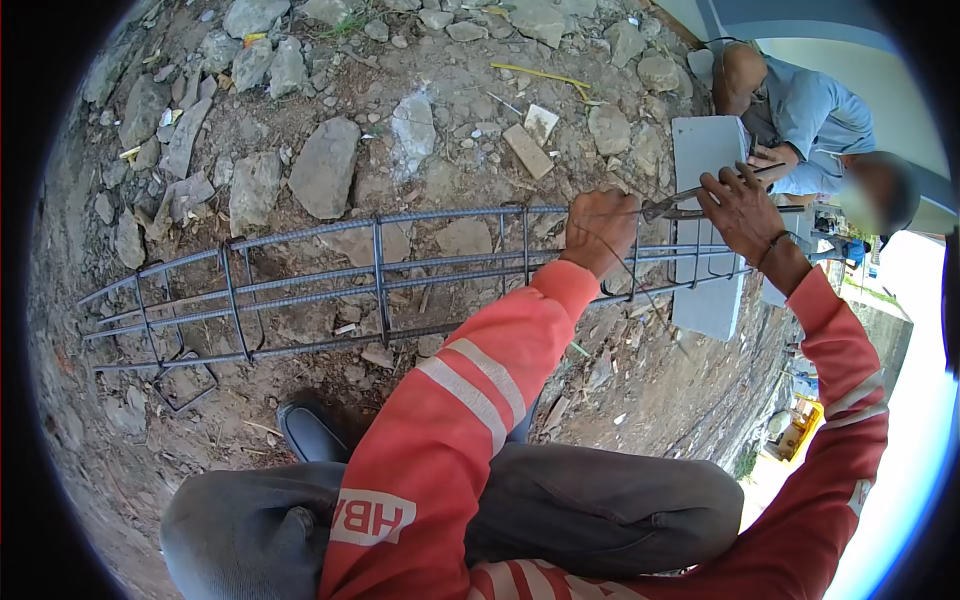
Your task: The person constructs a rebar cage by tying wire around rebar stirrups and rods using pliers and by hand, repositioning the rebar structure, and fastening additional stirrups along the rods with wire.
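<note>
Pliers [655, 210] sit between your hands, right fingers [742, 212] curled around their handles; left fingers [603, 232] close on thin wire [625, 262], with the rebar cage [380, 275] beneath them.

The rebar cage [378, 268] stretches from the frame's left edge to right of centre, its right end over the slab [706, 150]. Stones [325, 168] lie above it, upper left.
</note>
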Demonstrator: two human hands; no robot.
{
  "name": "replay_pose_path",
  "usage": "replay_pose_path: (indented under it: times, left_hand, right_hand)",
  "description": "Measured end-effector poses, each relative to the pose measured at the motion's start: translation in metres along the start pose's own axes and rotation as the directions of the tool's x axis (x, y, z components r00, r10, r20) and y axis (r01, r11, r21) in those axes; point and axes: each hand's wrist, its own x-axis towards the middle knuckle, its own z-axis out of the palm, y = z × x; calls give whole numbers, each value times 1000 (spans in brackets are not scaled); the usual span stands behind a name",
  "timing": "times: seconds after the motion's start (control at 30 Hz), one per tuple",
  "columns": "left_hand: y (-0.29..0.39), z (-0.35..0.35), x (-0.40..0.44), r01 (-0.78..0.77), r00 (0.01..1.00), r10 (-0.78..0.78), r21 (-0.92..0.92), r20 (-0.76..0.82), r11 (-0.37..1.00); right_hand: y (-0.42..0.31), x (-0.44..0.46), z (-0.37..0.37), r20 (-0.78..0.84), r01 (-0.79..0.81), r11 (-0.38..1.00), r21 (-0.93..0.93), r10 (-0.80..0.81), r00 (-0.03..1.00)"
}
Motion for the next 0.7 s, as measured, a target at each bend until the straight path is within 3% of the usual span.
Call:
replay_pose_path:
  times: [0.03, 0.07, 0.1, 0.13, 0.2, 0.27, 0.33, 0.4, 0.47, 0.67, 0.7]
  left_hand:
    - [1, -3, 4, 35, 993, -35, 7, 114, 999]
    - [2, -5, 6, 68, 972, -70, 17, 225, 998]
    - [2, -7, 7, 70, 972, -72, 15, 224, 997]
    - [2, -7, 6, 56, 972, -57, 13, 228, 998]
    - [1, -4, 4, 44, 971, -44, 7, 233, 999]
    - [-1, 1, 0, -2, 999, 4, -42, 41, 999]
    - [0, 0, 3, 27, 993, -24, -24, 118, 999]
    - [-2, -1, 3, 58, 979, -56, -4, 194, 998]
    - [-3, 2, 1, -41, 986, 42, -12, 158, 999]
    - [5, -10, 2, 20, 982, -16, -16, 190, 1000]
    - [5, -10, 1, 23, 981, -19, -20, 192, 1000]
  right_hand:
    - [-1, 2, -3, 1, 2, 1000, 1, -2, 1000]
    - [-3, 4, -9, 137, -41, 998, 46, 34, 990]
    - [-4, 5, -12, 272, -88, 993, 83, 63, 960]
    - [-5, 3, -9, 272, -85, 993, 81, 60, 960]
    - [-6, -4, 0, 52, -75, 994, 80, 71, 996]
    - [-5, -2, 0, 32, -67, 997, 48, 65, 997]
    - [-4, 5, -7, 7, -60, 998, 15, 59, 998]
    - [-5, 12, -23, 244, -91, 993, 80, 69, 967]
    - [4, 16, -19, 315, -133, 979, 157, 78, 946]
    - [26, 47, -60, 472, -190, 901, 390, -18, 882]
    - [29, 49, -61, 566, -273, 779, 565, -125, 815]
